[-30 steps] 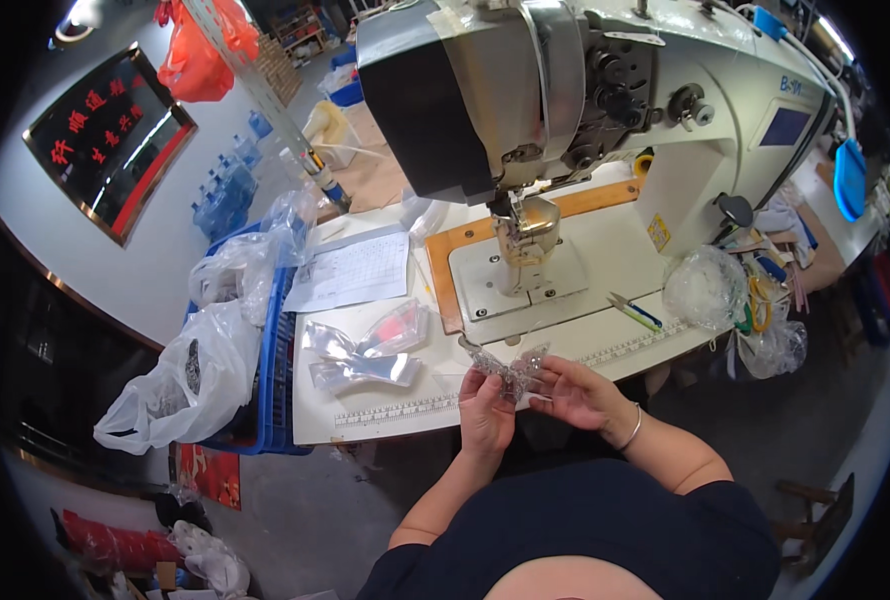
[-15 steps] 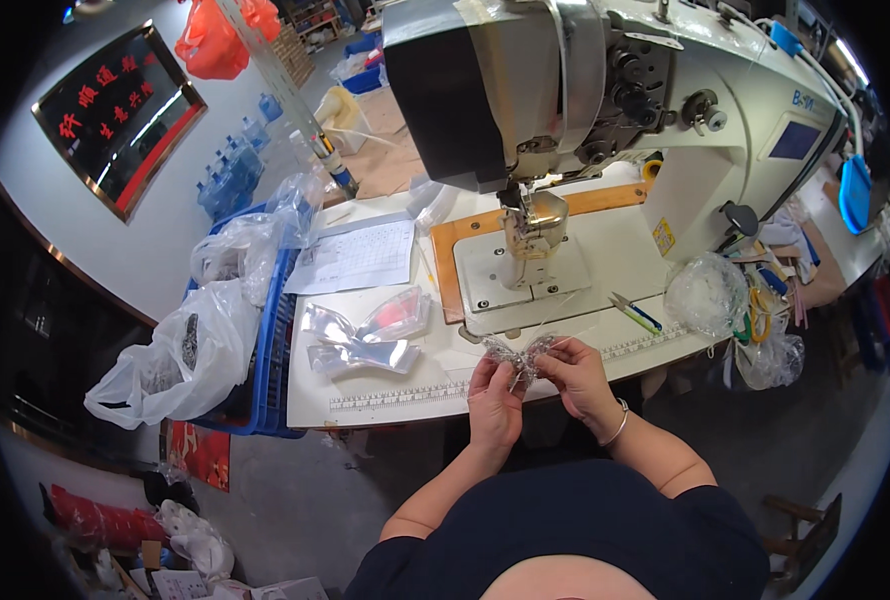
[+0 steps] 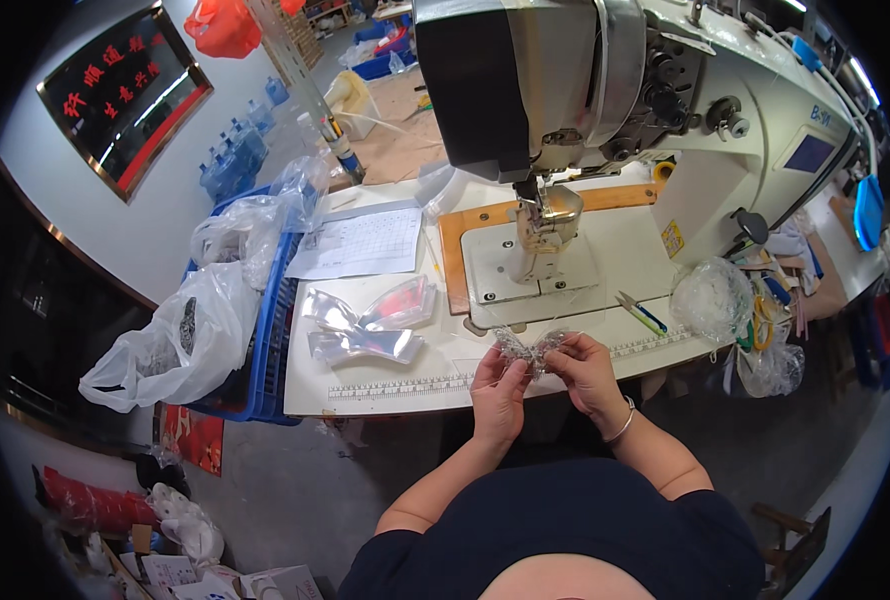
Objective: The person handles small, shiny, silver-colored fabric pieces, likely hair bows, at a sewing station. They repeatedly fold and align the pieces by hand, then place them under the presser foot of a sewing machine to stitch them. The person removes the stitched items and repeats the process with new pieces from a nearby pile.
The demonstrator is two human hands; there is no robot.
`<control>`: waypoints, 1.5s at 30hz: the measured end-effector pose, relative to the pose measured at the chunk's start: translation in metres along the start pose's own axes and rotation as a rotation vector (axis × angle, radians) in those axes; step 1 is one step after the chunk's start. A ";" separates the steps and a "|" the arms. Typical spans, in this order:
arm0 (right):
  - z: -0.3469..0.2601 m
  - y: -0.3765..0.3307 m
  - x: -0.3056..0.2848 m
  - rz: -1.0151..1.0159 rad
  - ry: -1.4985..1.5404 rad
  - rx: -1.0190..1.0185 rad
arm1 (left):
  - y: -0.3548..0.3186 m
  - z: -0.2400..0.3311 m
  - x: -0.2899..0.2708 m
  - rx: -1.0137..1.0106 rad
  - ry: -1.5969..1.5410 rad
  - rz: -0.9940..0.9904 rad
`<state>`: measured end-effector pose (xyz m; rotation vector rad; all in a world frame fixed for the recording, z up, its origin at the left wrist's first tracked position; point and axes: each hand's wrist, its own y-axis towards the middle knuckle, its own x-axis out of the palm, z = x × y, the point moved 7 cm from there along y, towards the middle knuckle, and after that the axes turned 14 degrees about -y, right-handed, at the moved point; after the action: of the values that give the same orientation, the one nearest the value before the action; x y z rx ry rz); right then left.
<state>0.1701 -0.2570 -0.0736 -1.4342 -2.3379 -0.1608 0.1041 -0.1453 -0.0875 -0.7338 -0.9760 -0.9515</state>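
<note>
At the lower centre of the frame, the left hand (image 3: pixel 500 396) is pinching one side of a glittery silver bow (image 3: pixel 525 349), its thumb and fingers clamped on the piece. The right hand (image 3: pixel 587 376) is closing thumb and forefinger on the other side. The bow is hanging just over the front edge of a white table (image 3: pixel 310 402), where a measuring strip (image 3: pixel 395 387) is running along the rim. Left of centre, shiny clear-silver bow pieces (image 3: pixel 370 343) are lying below a printed sheet (image 3: pixel 360 245); right of centre, green-handled snips (image 3: pixel 647 316) are resting near a clear plastic bundle (image 3: pixel 713 300). A sewing machine (image 3: pixel 565 80) is filling the upper centre. At left, a blue crate (image 3: pixel 270 345) is standing against the table, carrying white plastic bags (image 3: pixel 220 320). Farther off, blue water bottles (image 3: pixel 233 160) are standing by the wall, and a dark framed panel (image 3: pixel 115 125) is hanging at upper left.
</note>
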 end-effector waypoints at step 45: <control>0.002 0.001 -0.004 -0.042 0.054 0.056 | 0.002 -0.003 -0.004 -0.113 -0.090 -0.059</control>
<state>0.1725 -0.2596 -0.0773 -1.3391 -2.3113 -0.1426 0.1058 -0.1464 -0.0926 -0.8527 -1.0333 -1.0390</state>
